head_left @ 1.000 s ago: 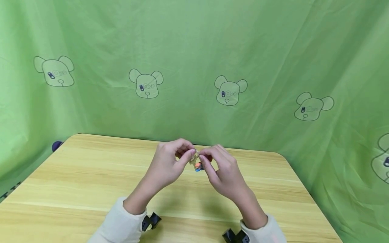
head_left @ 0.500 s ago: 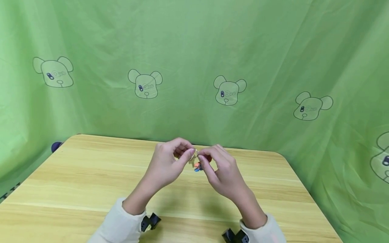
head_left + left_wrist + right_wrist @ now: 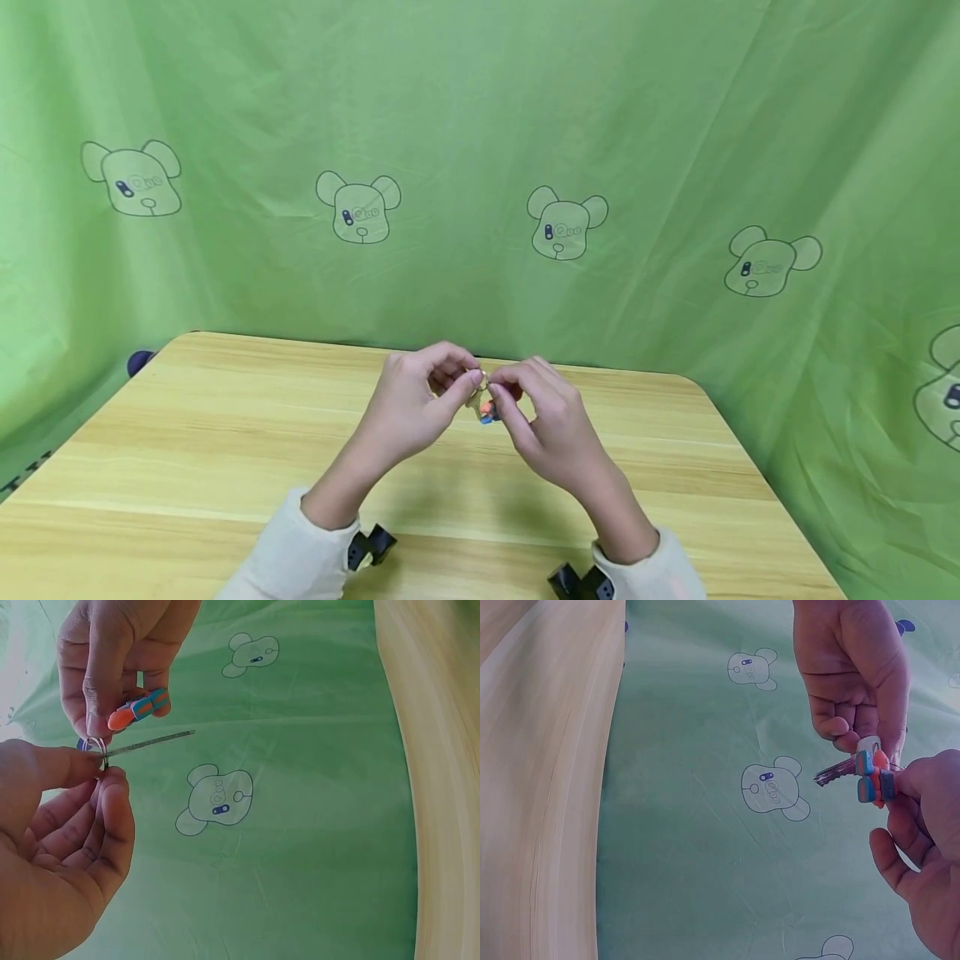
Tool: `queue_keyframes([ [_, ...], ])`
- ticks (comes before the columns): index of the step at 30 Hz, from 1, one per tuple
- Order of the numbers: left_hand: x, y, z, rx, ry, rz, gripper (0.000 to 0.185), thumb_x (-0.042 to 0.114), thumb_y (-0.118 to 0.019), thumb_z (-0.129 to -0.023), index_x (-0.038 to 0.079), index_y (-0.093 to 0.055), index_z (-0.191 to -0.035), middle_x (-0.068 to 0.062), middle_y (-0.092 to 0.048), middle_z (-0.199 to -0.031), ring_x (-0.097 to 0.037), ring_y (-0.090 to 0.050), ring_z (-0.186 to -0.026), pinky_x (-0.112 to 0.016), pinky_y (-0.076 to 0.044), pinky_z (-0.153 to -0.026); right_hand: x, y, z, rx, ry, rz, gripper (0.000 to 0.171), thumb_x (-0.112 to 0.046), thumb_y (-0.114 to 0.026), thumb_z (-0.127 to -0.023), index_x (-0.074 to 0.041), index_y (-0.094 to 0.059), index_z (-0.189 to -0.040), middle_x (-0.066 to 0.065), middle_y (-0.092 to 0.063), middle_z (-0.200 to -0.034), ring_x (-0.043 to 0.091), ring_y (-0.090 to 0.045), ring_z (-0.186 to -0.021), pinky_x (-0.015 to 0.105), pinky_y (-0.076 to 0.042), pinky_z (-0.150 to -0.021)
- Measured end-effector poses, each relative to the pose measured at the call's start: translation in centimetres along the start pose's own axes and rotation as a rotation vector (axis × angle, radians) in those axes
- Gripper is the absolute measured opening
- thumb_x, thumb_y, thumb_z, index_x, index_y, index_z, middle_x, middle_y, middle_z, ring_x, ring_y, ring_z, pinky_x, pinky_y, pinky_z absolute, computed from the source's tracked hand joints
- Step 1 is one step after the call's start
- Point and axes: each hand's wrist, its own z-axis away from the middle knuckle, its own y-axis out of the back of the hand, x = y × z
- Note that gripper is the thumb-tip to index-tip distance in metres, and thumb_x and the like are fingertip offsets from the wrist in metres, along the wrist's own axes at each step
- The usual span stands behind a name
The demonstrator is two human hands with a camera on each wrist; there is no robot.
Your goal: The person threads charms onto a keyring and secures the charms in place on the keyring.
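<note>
Above the table, both hands meet at a small metal key ring (image 3: 105,745). My left hand (image 3: 416,408) pinches the ring between thumb and forefinger, close to where a key (image 3: 154,742) joins it; the key's head is hidden by the fingers. From the other side my right hand (image 3: 551,421) pinches the ring with thumb and forefinger. Brass-coloured keys (image 3: 474,402) hang between the hands; in the right wrist view their toothed blades (image 3: 834,771) overlap. Beside them dangles a small orange and blue charm (image 3: 876,780), near the right fingertips.
Underneath is a light wood-grain table (image 3: 225,450) with rounded far corners. A green curtain (image 3: 457,117) printed with bear heads stands behind it and at both sides. Black wrist cameras (image 3: 371,547) sit at the sleeve cuffs. A dark round object (image 3: 139,362) shows past the left edge.
Both hands stay almost in place, still pinching the ring. Between the fingertips the keys and the charm shift and turn slightly.
</note>
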Motion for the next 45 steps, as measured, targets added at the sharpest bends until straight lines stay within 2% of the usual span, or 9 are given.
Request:
queue_keyframes([
  [10, 0.07, 0.16, -0.02, 0.047, -0.037, -0.072, 0.005, 0.008, -0.074, -0.094, 0.009, -0.079, -0.091, 0.003, -0.073, -0.082, -0.006, -0.062, -0.069, -0.025, -0.056, -0.063, 0.19, -0.07, 0.17, -0.007, 0.002, 0.000, 0.005, 0.000, -0.065, -0.097, -0.003, -0.067, -0.100, 0.001, -0.063, -0.083, 0.014, -0.057, -0.077, 0.015, -0.044, -0.072],
  [28, -0.24, 0.19, 0.02, 0.048, -0.043, -0.089, 0.005, 0.005, -0.072, -0.095, 0.008, -0.075, -0.091, 0.003, -0.069, -0.080, -0.008, -0.059, -0.070, -0.025, -0.054, -0.063, 0.33, -0.35, 0.17, -0.026, -0.016, -0.015, 0.009, 0.002, -0.067, -0.094, -0.004, -0.067, -0.100, -0.001, -0.063, -0.081, 0.012, -0.055, -0.074, 0.016, -0.044, -0.070],
  [39, -0.05, 0.46, -0.04, 0.022, -0.013, -0.081, 0.006, 0.004, -0.071, -0.096, 0.007, -0.074, -0.092, -0.001, -0.069, -0.079, -0.009, -0.058, -0.070, -0.026, -0.053, -0.063, 0.42, -0.43, 0.27, -0.021, -0.014, -0.002, 0.009, 0.002, -0.067, -0.094, -0.004, -0.068, -0.100, -0.001, -0.063, -0.081, 0.012, -0.056, -0.074, 0.016, -0.045, -0.069],
  [45, -0.33, 0.95, -0.14, -0.057, 0.058, -0.096, 0.005, 0.005, -0.070, -0.097, 0.006, -0.073, -0.093, 0.002, -0.066, -0.075, -0.010, -0.056, -0.065, -0.026, -0.051, -0.059, 0.36, -0.30, 0.32, -0.104, -0.054, 0.001, 0.012, 0.004, -0.068, -0.094, -0.004, -0.068, -0.102, -0.003, -0.063, -0.084, 0.008, -0.058, -0.078, 0.022, -0.050, -0.068],
])
